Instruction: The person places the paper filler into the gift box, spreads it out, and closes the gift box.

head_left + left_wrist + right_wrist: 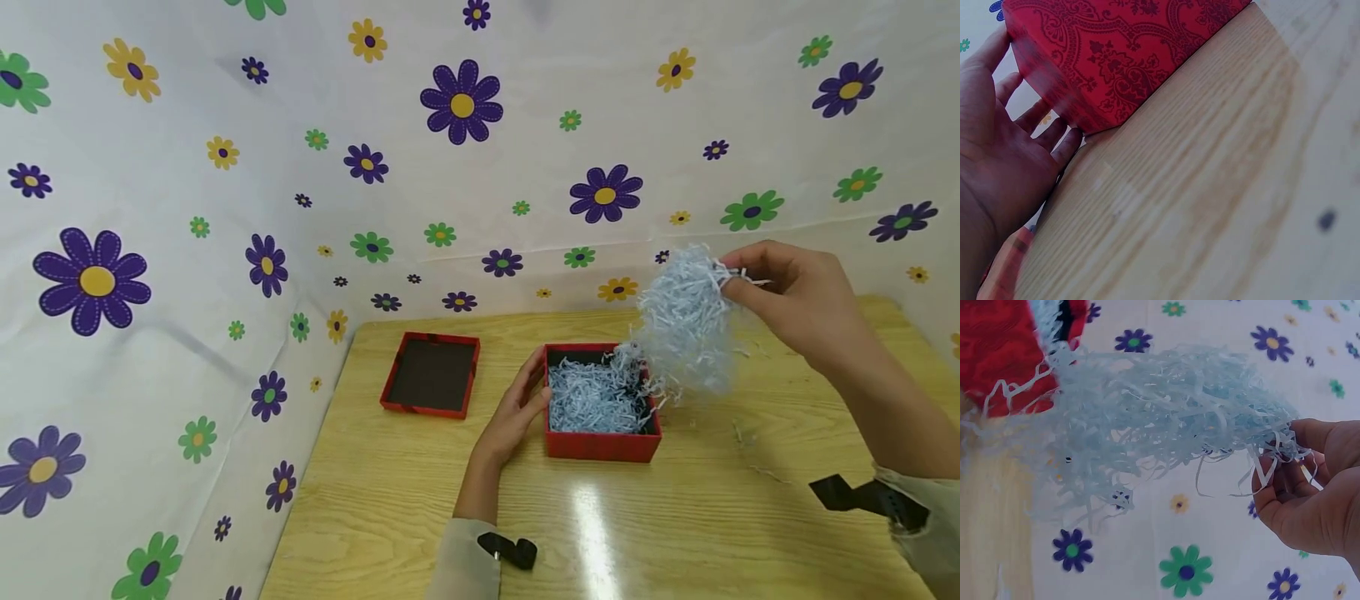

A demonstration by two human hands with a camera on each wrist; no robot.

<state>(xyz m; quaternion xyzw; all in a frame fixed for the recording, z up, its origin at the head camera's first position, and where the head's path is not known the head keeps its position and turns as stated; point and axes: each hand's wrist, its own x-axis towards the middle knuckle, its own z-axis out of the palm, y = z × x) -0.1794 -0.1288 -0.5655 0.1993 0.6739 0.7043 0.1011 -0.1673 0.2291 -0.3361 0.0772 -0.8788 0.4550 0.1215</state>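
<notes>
A red patterned box (602,447) stands on the table with pale blue shredded paper (592,398) inside. My left hand (516,410) rests against the box's left side, its fingers extended along the wall. In the left wrist view, that hand (1007,147) touches the patterned red side (1119,56) with spread fingers. Up to the right of the box, my right hand (798,296) pinches a large clump of shredded paper (686,312) between thumb and fingers. Strands of this clump (1172,406) hang down to the box's right rim, overlapping the paper there.
A red lid (431,375) with a dark inside lies upturned to the left of the box. Loose paper strands (765,473) are scattered on the wooden table (375,500) at the right. A white flower-patterned sheet (540,183) hangs behind and to the left.
</notes>
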